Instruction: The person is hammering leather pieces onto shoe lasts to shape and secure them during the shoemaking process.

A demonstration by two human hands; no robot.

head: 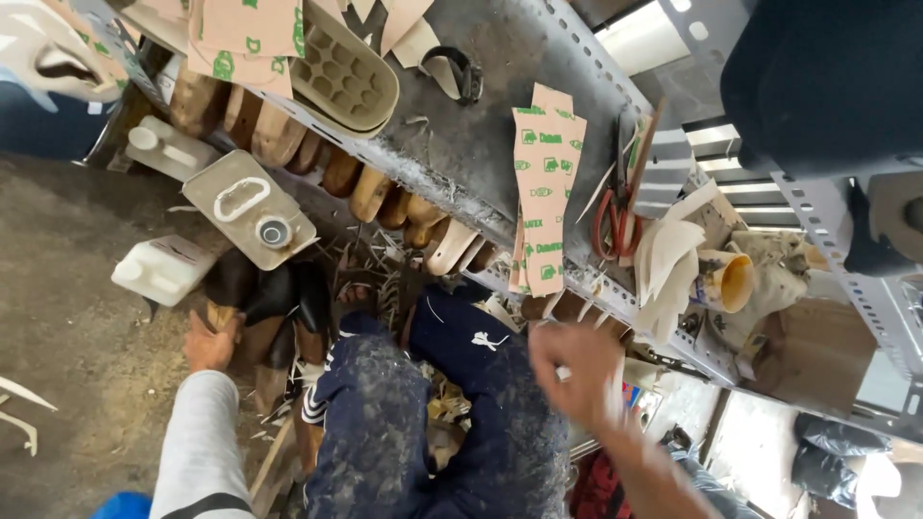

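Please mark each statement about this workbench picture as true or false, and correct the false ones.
1. The left hand reaches down to dark shoes on wooden lasts on the floor. True.
2. The red-handled scissors lie on the floor. False: they lie on the grey metal bench.
3. The right hand is blurred and pinches something small and white. True.
4. The two plastic canisters are black. False: they are whitish or beige.
5. A stack of beige cut-out sheets with green print lies on the bench. True.
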